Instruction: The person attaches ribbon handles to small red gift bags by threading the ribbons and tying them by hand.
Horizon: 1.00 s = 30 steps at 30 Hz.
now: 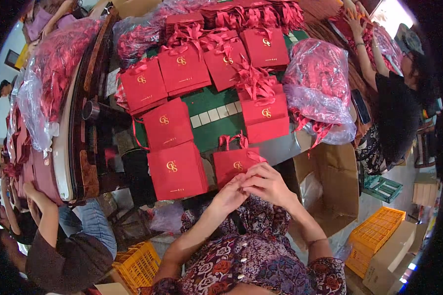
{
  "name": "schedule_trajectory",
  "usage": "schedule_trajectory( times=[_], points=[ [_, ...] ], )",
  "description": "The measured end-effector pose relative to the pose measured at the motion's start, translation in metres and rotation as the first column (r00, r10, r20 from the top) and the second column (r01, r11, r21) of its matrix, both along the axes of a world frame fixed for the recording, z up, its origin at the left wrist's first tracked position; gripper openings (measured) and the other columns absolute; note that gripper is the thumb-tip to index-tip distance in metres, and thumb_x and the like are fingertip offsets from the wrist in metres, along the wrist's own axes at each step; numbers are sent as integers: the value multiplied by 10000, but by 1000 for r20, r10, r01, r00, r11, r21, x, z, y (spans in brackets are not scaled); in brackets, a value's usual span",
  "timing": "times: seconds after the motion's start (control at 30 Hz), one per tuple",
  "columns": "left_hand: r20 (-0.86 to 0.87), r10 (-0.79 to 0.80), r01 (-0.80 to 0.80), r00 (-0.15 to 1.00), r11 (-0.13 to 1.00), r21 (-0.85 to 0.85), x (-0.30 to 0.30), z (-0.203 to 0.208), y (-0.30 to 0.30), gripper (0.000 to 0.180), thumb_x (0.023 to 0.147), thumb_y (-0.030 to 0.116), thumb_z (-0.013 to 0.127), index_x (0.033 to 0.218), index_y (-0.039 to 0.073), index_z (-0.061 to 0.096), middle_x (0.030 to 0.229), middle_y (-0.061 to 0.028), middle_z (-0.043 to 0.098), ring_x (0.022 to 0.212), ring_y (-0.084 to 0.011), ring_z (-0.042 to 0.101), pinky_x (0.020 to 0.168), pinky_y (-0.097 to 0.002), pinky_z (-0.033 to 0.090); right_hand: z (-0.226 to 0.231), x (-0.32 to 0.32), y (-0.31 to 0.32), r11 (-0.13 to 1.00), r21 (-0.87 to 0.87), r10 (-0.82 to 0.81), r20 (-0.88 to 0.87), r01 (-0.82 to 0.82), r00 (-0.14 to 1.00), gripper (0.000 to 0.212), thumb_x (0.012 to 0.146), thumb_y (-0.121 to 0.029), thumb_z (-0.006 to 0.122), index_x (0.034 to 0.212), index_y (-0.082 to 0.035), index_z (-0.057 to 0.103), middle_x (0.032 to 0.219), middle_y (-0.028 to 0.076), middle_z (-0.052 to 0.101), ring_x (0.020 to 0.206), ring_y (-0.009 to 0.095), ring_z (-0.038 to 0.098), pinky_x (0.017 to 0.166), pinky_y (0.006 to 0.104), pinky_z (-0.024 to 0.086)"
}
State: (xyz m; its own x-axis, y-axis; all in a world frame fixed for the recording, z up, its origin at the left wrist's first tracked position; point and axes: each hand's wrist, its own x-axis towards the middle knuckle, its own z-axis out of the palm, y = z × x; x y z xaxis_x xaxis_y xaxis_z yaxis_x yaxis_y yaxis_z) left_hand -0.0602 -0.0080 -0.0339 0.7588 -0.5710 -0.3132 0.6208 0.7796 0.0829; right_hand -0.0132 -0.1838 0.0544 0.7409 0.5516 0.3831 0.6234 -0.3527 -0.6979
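My left hand (231, 193) and my right hand (268, 184) meet just below a small red paper gift bag (230, 162) at the table's near edge. Both are closed, fingertips pressed together; whatever is between them is too small or hidden to make out. Red ribbon handles (233, 141) rise from the bag, and a loose ribbon end (256, 157) lies just above my right fingers. To the left is a stack of flat red gift bags (177, 171) with gold print, with another stack (168, 124) behind it.
More ribboned bag stacks (184, 70) cover the table's green top (204, 101). A clear plastic sack of red ribbons (317, 81) stands at right, beside a phone (361, 106). Below are an open cardboard box (337, 196) and orange crates (376, 231). Other people work at both sides.
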Motion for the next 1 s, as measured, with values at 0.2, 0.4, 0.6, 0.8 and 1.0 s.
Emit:
schedule_trajectory(
  times=[0.2, 0.4, 0.6, 0.8, 1.0],
  points=[
    [25, -6, 2, 1000, 982, 187, 6, 21, -7, 114, 993, 205, 599, 1064, 128, 647, 1024, 37, 641, 939, -85, 600, 822, -245, 481, 0, -2, 0, 1000, -17, -20, -5, 20, 1000, 196, 779, -163, 767, 954, -123, 688, 1012, 48, 624, 957, 273, 621, 816, 384, 527],
    [249, -7, -172, 969, 703, 690, 6, 48, -4, 113, 1011, 129, 572, 1108, 70, 576, 1000, 8, 619, 932, -103, 599, 815, -288, 514, 16, -6, -11, 967, 243, -2, -319, 83, 948, 131, 811, -25, 720, 893, -44, 620, 905, 89, 669, 867, 245, 667, 763, 342, 538],
    [448, -487, -644, 750, -380, 664, 29, 49, 10, 486, 861, -23, 600, 1324, -27, 453, 1323, -269, 404, 1200, -440, 440, 1011, -475, 402, 25, 2, -15, 924, 233, -124, -564, 302, 816, 102, 864, -40, 699, 921, -17, 618, 891, 46, 670, 818, 107, 633, 744, 258, 501],
    [306, -540, -584, 784, -475, 658, 41, 33, 9, 650, 812, -63, 604, 1416, -8, 370, 1366, -279, 357, 1236, -481, 388, 1068, -540, 344, -39, 12, 29, 920, 63, -309, -488, 386, 816, 146, 856, -112, 730, 942, -5, 680, 884, 118, 717, 811, 224, 697, 750, 332, 538],
    [322, -557, -608, 766, -462, 646, 46, 38, 15, 521, 809, -27, 634, 1305, 7, 478, 1273, -246, 447, 1173, -447, 458, 1007, -503, 404, -52, 15, 46, 884, -55, -452, -356, 464, 818, 135, 832, -111, 726, 914, -9, 694, 843, 145, 711, 751, 272, 693, 698, 361, 534]
  ],
)
